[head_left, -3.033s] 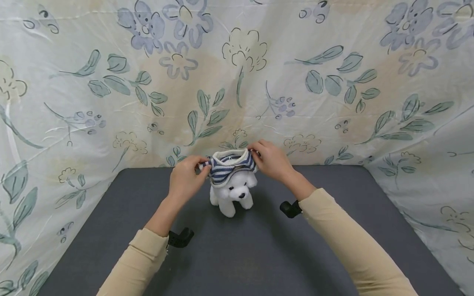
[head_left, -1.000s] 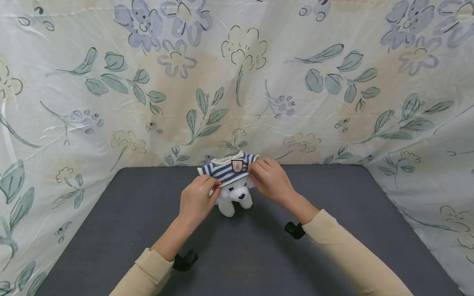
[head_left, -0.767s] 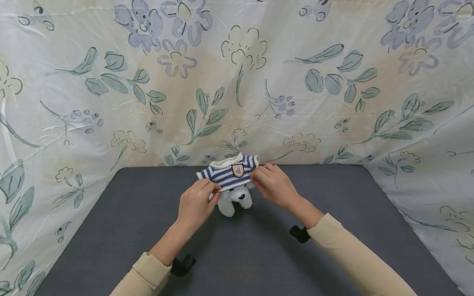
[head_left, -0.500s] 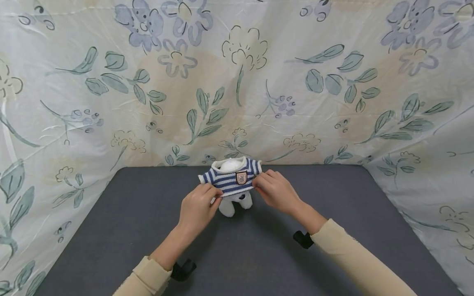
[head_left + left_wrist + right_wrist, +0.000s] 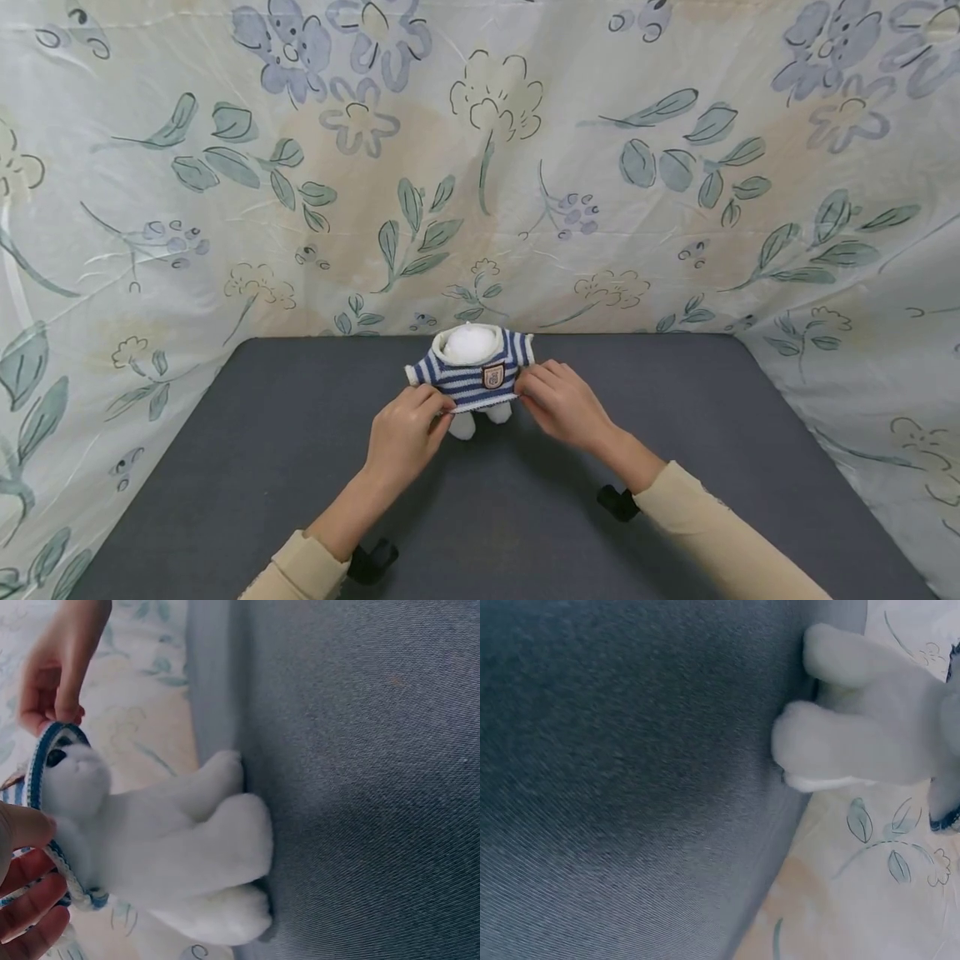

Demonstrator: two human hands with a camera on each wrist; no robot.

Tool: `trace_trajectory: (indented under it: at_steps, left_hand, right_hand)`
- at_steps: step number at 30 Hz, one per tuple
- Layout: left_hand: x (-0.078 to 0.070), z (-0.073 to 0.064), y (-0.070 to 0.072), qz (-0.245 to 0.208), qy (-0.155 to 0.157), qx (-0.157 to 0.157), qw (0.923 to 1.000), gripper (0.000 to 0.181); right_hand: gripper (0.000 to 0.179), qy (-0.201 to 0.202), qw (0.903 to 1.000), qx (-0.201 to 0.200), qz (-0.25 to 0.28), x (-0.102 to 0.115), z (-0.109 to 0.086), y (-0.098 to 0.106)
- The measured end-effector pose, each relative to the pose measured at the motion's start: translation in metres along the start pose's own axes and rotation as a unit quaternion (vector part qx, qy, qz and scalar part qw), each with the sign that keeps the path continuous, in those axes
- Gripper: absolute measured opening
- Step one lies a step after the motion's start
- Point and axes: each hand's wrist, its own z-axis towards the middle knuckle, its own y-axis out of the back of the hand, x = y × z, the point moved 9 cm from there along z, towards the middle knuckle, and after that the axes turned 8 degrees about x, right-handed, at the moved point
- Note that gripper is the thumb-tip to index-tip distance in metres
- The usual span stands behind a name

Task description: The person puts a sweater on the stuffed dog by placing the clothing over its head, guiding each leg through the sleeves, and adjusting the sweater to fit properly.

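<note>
A white plush dog (image 5: 172, 847) stands on the dark grey table, its feet on the cloth. Around its head sits a small blue-and-white striped knit sweater (image 5: 468, 383) with a shield-shaped badge on the front; the white crown shows through the neck opening. My left hand (image 5: 408, 427) pinches the sweater's lower hem at the left, thumb against fingers. At the hem's right side my right hand (image 5: 562, 406) pinches the knit. In the left wrist view the dog's muzzle and one eye show below the hem; in the head view the sweater hides its face.
The grey table (image 5: 495, 533) stretches in front of the dog and to both sides. Behind it hangs a flower-printed cloth (image 5: 480, 167), which also runs along both sides. A black wrist camera (image 5: 372, 561) sits on each forearm.
Both hands have moved from the sweater's upper sides to its hem and drawn it down over the dog's head. The badge has come to the front, and the crown now pokes into the neck opening.
</note>
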Motion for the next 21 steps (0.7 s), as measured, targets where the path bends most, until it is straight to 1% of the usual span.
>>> trace_trajectory:
  at_steps: [6, 9, 14, 16, 21]
  left_hand:
    - [0.001, -0.005, -0.005, -0.001, -0.002, -0.004, 1.0000, 0.014]
    - [0.003, -0.007, -0.009, 0.004, -0.002, -0.009, 0.9999, 0.014]
    - [0.006, -0.011, -0.015, 0.007, -0.006, -0.016, 0.9998, 0.014]
    - [0.007, -0.012, -0.018, 0.006, -0.007, -0.017, 0.9998, 0.014]
    - [0.010, -0.015, -0.024, 0.008, -0.006, -0.009, 0.9999, 0.013]
  right_hand:
    - [0.027, 0.009, 0.9996, -0.025, 0.005, 0.002, -0.006, -0.003]
    - [0.024, 0.003, 0.9995, -0.028, 0.012, 0.001, -0.007, -0.008]
    - [0.008, -0.012, 0.9994, -0.028, 0.017, -0.001, -0.011, -0.019]
    - [0.004, -0.016, 0.9994, -0.026, 0.015, -0.002, -0.013, -0.023]
    - [0.010, -0.020, 0.9993, -0.030, 0.010, -0.002, -0.014, -0.030]
